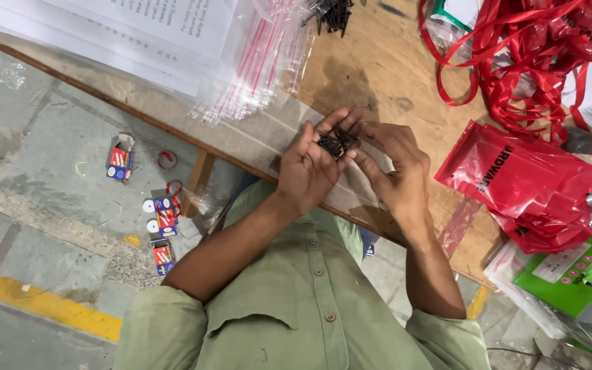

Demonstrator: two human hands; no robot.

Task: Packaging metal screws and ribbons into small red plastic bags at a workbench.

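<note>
The left hand (pixel 307 168) lies cupped, palm up, with a small heap of black screws (pixel 338 143) in the hollow of its fingers. The right hand (pixel 393 161) meets it from three o'clock; its fingertips pinch into the heap, thumb and forefinger narrow on a few screws. By the look of it, this is the counting or sorting step: screws are being picked out of the palm. The next move seems to call for a light, sure pinch, with the left palm kept level so that nothing rolls off.

Both hands hover over the near edge of a wooden table (pixel 378 75). At eleven o'clock from them lies a fan of clear zip bags (pixel 258 75) with red stripes, and beyond it white printed sheets (pixel 145 31). At twelve o'clock, near the far edge, sits a loose pile of screws (pixel 330 14). At two o'clock red ribbon (pixel 515 62) is tangled; at three o'clock lie red pouches (pixel 525 185), with a green card (pixel 573 274) at four.

Left of the table the floor (pixel 42 178) is grey stone with a yellow line (pixel 42 301); small boxes (pixel 162 223) lie scattered on it at nine o'clock.
</note>
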